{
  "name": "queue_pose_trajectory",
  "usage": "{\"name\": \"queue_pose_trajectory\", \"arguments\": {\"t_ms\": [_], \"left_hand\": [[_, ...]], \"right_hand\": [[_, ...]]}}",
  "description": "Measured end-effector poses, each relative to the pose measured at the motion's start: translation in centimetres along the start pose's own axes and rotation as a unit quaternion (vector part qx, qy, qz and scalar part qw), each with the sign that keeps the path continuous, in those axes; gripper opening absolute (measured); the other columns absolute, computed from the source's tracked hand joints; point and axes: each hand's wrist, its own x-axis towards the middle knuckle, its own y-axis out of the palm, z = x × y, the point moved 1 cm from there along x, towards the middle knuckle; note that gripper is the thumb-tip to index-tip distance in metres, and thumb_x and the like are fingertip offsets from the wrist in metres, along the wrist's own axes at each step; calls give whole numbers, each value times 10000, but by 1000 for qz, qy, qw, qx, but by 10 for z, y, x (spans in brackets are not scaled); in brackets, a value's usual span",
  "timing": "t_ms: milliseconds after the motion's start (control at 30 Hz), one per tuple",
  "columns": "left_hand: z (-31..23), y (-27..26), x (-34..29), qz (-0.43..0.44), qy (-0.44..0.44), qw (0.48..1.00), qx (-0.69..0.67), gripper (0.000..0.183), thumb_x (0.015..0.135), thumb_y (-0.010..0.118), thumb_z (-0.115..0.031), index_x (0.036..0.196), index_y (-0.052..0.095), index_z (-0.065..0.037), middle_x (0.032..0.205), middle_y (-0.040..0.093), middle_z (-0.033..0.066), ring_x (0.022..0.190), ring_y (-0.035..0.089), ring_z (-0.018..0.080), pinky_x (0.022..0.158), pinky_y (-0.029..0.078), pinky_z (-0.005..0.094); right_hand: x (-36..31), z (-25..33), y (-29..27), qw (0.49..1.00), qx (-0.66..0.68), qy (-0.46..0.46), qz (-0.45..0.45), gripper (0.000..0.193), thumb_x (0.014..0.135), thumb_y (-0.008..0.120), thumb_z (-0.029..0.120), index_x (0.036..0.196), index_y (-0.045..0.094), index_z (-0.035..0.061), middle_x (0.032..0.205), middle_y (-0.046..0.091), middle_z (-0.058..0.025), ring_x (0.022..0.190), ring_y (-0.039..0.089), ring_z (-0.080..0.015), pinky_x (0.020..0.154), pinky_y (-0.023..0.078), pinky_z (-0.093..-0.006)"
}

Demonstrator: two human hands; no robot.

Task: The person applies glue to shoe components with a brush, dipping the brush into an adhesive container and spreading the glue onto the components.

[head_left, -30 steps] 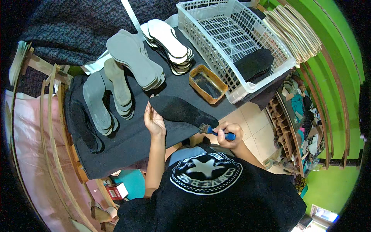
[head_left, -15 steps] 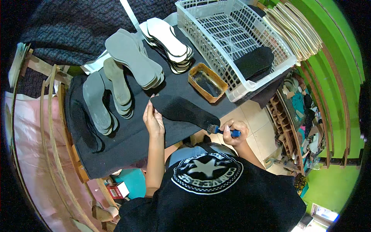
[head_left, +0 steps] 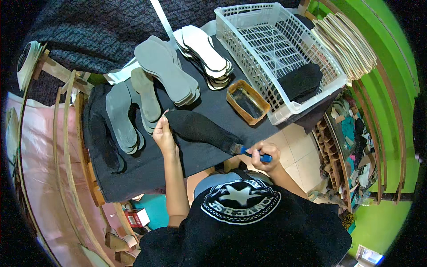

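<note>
My left hand pinches the far left end of a black insole between thumb and fingers, holding it above the dark-covered table. In my right hand is a brush with a blue handle, fingers closed around it. The brush's tip touches the insole's near right end. Beyond the right hand stands an amber rectangular tub with dark residue inside. Left of my left hand lie stacked grey insoles and olive-grey ones.
Larger grey insoles and white-topped ones are stacked farther back. Black pieces lie at the table's left. A white plastic crate at the back right holds black insoles. Beside it is a pile of cream sheets.
The view has shifted, so the table's things appear farther right. Both hands have moved left over the table with the insole and brush. The brush tip remains at the insole's near end.
</note>
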Motion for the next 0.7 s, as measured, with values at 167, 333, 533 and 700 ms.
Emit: {"name": "queue_pose_trajectory", "arguments": {"t_ms": [167,333,533,700], "left_hand": [[2,3,2,10,7,1000,6,246,857,470,-126,998,553,58,893,579,50,774,525,84,706,409,196],[-1,6,1,-2,9,1000,12,245,856,477,-135,993,560,50,849,581,35,734,520,69,669,405,187],[1,6,2,-5,15,1000,17,232,855,472,-120,987,563,48,854,581,36,737,519,70,676,405,180],[-3,5,2,12,20,1000,9,235,854,470,-115,992,557,55,862,582,42,741,524,75,686,410,188]], "right_hand": [[-5,-2,-9,1000,-24,4,-19,235,651,552,-43,791,374,19,573,525,-74,463,561,-187,382,443,-265],[14,2,15,999,15,-21,28,243,643,550,-53,788,370,20,563,528,-67,461,560,-200,382,428,-270],[-15,-1,-11,995,61,70,-29,201,711,492,-50,781,322,30,557,474,-93,489,546,-177,442,465,-278],[-8,-7,-15,994,35,84,-55,194,743,465,-40,789,294,42,562,452,-88,498,528,-160,463,449,-255]]}}
